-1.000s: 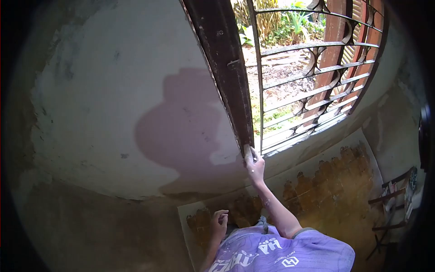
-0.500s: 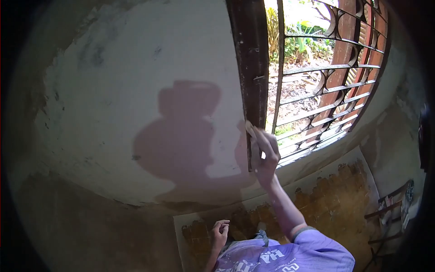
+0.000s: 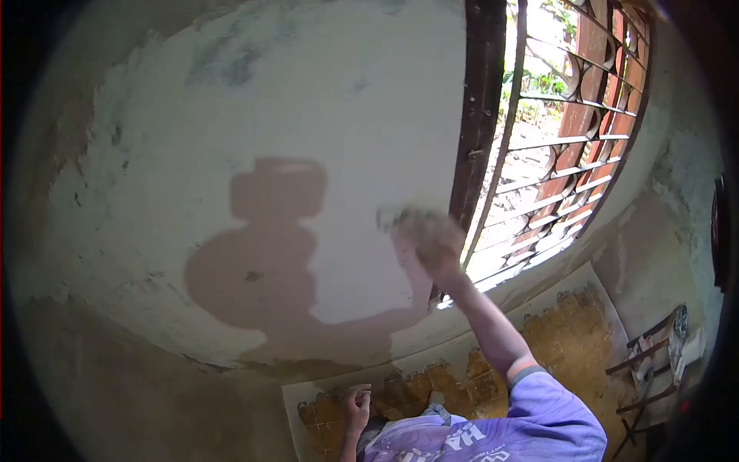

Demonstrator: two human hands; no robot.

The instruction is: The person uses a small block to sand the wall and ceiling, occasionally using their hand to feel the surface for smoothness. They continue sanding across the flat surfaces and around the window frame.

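The right hand (image 3: 426, 237) is raised against the white wall (image 3: 292, 115), just left of the dark wooden window frame (image 3: 477, 115). It is blurred by motion. Something pale seems to sit under its fingers, perhaps a pad or scrap of sanding paper, but the blur hides what it is, and whether the fingers are clamped on it cannot be told. The left hand (image 3: 356, 408) hangs low near the person's chest, fingers loosely curled, holding nothing that can be seen.

Around the raised hand the wall looks smooth and evenly white. Farther left and toward the top, grey smudges and rough patches show through, and the lower edge is ragged, giving way to a bare brownish band (image 3: 154, 400). Judging by this, the stretch beside the window looks finished or nearly so, while the outer edges and the lower band seem untreated.

To the right, a window grille (image 3: 570, 154) with curved metal bars opens onto greenery. Below it lies a patch of worn orange floor tiles (image 3: 570, 331).
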